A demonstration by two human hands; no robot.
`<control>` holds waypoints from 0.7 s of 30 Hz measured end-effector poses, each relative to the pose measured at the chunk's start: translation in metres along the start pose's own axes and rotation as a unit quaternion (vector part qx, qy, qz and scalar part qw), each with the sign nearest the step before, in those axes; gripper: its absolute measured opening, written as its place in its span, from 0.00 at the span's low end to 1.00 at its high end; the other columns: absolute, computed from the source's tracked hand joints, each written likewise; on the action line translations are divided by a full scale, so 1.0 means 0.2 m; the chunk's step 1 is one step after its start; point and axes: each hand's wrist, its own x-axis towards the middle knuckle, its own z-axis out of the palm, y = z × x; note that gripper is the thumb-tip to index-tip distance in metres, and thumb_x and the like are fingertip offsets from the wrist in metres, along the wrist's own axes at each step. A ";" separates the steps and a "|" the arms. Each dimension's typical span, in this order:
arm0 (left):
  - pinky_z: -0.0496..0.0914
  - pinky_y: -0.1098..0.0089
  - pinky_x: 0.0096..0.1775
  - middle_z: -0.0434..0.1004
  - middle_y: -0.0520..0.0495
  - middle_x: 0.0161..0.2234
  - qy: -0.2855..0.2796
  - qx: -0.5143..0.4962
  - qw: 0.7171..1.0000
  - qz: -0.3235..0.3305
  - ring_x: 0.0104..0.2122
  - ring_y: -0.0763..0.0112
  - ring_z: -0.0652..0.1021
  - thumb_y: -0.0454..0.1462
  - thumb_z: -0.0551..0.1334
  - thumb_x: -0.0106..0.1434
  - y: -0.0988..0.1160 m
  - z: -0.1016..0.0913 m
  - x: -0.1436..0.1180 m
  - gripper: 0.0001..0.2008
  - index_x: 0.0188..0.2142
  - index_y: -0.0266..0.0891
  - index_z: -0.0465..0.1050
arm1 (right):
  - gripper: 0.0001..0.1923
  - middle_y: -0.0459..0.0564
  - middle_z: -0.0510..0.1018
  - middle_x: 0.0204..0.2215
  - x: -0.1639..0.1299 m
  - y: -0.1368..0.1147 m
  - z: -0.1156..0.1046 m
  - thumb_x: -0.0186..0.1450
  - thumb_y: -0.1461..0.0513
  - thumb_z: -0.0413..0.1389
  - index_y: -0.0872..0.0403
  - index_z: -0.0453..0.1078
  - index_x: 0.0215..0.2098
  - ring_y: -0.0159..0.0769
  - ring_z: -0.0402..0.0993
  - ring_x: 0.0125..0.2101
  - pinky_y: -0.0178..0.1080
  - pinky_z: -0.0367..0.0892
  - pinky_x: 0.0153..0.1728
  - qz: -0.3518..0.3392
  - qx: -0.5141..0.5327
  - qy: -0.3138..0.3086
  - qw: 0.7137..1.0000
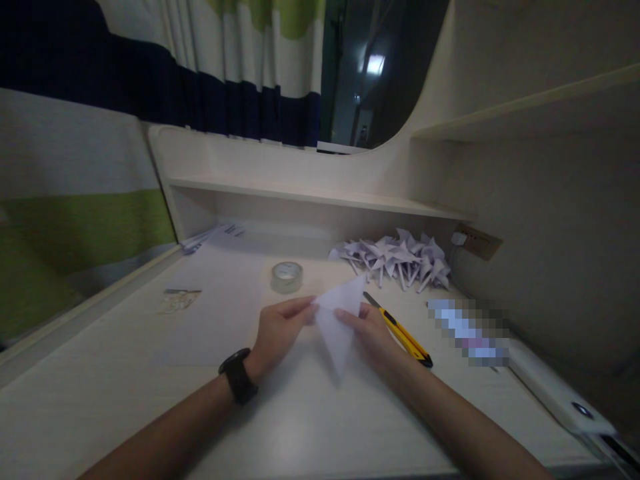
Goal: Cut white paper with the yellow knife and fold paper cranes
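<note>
A folded sheet of white paper is held up between both hands over the middle of the desk. My left hand pinches its left corner between thumb and fingers. On the other side, my right hand grips the paper, the thumb lying across its front and the fingers behind it. A black watch sits on my left wrist. Just beyond the paper lies a roll of clear tape. Beside my right hand, a yellow utility knife rests on the desk with its tip partly behind the hand.
Several paper pinwheels are piled at the back right. White sheets lie on the left, near a small bundle of pale items. A blurred-out object and a white lamp-like bar line the right side. A shelf spans the back.
</note>
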 end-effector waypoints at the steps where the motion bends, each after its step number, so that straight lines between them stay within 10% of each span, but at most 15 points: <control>1: 0.78 0.72 0.32 0.83 0.45 0.32 0.000 0.002 1.000 0.000 0.28 0.67 0.82 0.37 0.68 0.55 0.00 0.00 0.00 0.11 0.37 0.35 0.81 | 0.19 0.54 0.81 0.29 0.00 0.00 0.00 0.47 0.56 0.70 0.58 0.77 0.33 0.38 0.74 0.28 0.39 0.65 0.32 -0.002 0.000 -0.002 1.000; 21: 0.75 0.71 0.32 0.83 0.45 0.33 -0.057 0.051 0.997 -0.003 0.28 0.67 0.81 0.40 0.65 0.58 -0.01 -0.02 0.01 0.11 0.38 0.39 0.81 | 0.18 0.51 0.79 0.31 0.06 -0.07 -0.10 0.47 0.54 0.69 0.56 0.76 0.31 0.39 0.73 0.32 0.39 0.67 0.36 -0.071 -0.002 0.045 0.996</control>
